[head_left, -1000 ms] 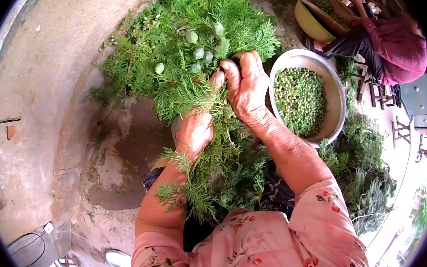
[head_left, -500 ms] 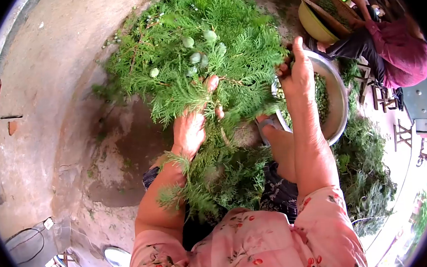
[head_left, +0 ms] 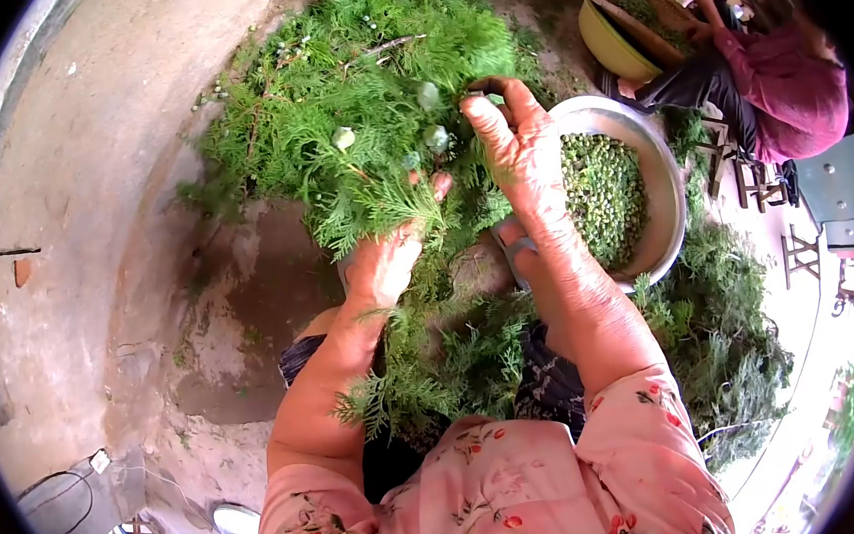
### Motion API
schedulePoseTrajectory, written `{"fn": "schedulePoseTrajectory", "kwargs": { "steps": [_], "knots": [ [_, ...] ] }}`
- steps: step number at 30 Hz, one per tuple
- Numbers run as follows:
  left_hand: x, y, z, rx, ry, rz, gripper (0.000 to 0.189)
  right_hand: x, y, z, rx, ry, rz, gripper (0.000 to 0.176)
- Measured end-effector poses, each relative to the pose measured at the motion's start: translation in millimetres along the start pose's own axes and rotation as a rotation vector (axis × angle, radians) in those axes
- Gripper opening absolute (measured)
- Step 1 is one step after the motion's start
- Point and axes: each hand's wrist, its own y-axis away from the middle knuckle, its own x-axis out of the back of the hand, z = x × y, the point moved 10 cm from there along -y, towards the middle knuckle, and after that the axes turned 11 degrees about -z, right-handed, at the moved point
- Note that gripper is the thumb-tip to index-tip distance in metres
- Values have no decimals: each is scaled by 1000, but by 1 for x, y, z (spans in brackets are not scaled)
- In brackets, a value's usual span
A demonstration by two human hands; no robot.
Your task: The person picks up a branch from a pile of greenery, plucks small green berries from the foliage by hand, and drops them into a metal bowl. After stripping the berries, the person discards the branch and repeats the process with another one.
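Note:
My left hand (head_left: 388, 260) is closed around a leafy green branch (head_left: 366, 196) that carries several pale green cones (head_left: 435, 139). My right hand (head_left: 523, 144) is beside the cones, thumb and fingers bent together at the branch's right side; a small dark thing shows at its fingertips, too small to name. Beneath and beyond the branch lies a large heap of green foliage (head_left: 333, 94). Right of my right hand, a metal basin (head_left: 670, 198) holds many small green cones (head_left: 602, 198).
More cut foliage (head_left: 723, 334) lies on the floor at the right, and some rests on my lap. A person in a purple top (head_left: 790, 98) sits at the upper right by a yellow tub (head_left: 605, 47). Wooden stools (head_left: 799, 253) stand at the right.
My right hand has moved left from over the basin to the cones on the branch. More of the basin's contents shows. My left hand still grips the branch.

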Motion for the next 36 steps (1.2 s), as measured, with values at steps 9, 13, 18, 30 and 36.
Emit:
{"fn": "schedulePoseTrajectory", "kwargs": {
  "steps": [9, 13, 18, 30, 36],
  "knots": [
    [-4, 6, 50, -504, 9, 132, 55, 19, 1, 43, -163, -294, 117, 19],
    [-10, 0, 38, -248, 104, 118, 41, 0, 17, 82, -566, -906, 163, 19],
    [-25, 13, 18, -198, 906, 161, 40, 42, 25, 125, -499, -1258, 300, 21],
    [-39, 155, 12, -585, 990, 199, 54, 148, 178, 96, -515, -1096, 366, 22],
    [-41, 183, -18, -489, 1103, 405, 53, 168, 236, 98, -397, -1258, 547, 24]
  ]
}}
